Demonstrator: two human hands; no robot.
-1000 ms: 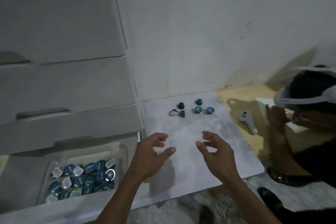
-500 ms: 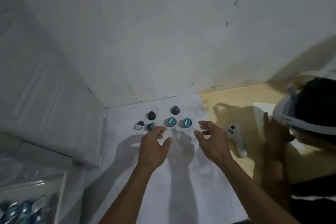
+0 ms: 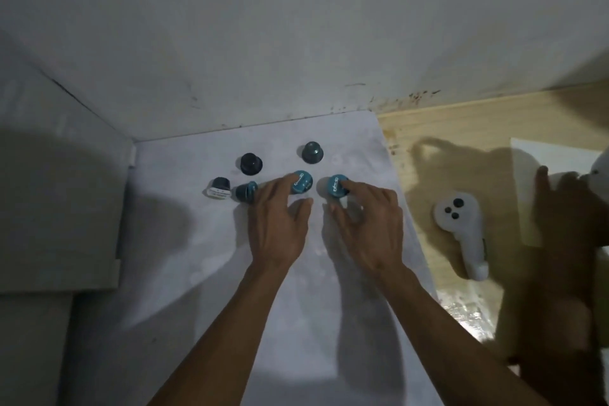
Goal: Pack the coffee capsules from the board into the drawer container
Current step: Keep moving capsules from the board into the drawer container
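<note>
Reaching for six coffee capsules near the board's far edge, we judge them light, rigid, slippery, best pinched at their sides; left hand and right hand touch two, fingers apart.

The near part of the board is crossed only by the two forearms, with bare surface left between and beside them. Toward the wall, six capsules are clustered across the board's far end, narrow gaps being left between them, and two are touched by fingertips. The left edge is closed by the cabinet side; a white controller and another person's arm are found off the right edge.
</note>
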